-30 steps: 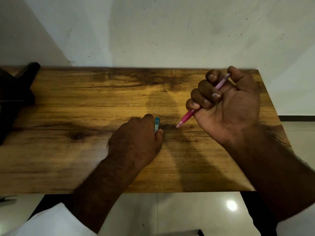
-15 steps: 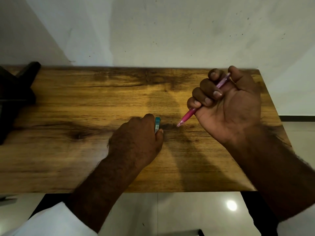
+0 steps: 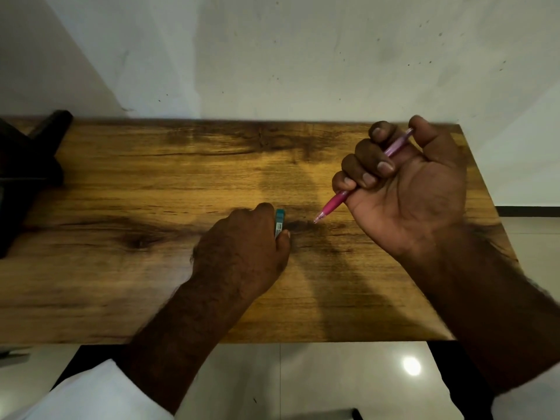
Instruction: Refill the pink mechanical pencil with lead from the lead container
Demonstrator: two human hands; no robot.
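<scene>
Wall (image 3: 303, 56) fills the top of my view, pale and speckled with small dark marks. Below it I see the wooden table (image 3: 151, 177), set against it, with a dark object (image 3: 27, 171) at its left edge. My right hand (image 3: 406, 189) hangs above the table's right part, palm up, its fingers curled tight around the pencil (image 3: 333, 204); the pink tip slants down and left, just short of the container (image 3: 279, 222), and the pale end sticks out by the thumb. My left hand (image 3: 242, 247) rests knuckles up near the table's middle, closed on the teal container, pinched between thumb and forefinger. I cannot tell whether the container's cap is on.
</scene>
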